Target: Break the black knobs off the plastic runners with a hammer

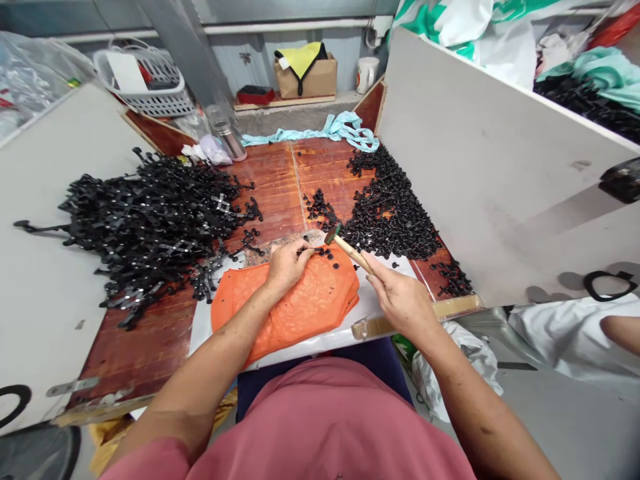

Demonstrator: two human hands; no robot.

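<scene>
My right hand (406,293) grips the wooden handle of a hammer (353,253), its dark head raised just right of my other hand. Closed fingers of my left hand (289,265) pinch a small black plastic part (306,251) at the far edge of an orange cloth (300,313). Several loose black pegs (329,255) lie on the cloth beside those fingertips. Beyond the hammer head spreads a pile of small black parts (387,207). To the left, a tangled heap of black jointed linkages (150,227) covers the table.
Pale upright panels (475,147) flank the wooden table (270,173) on both sides. At the back are a steel flask (230,137), blue cloth strips (345,130), a cardboard box (313,75) and a white mug (367,75). Part of another person's arm (623,332) shows at far right.
</scene>
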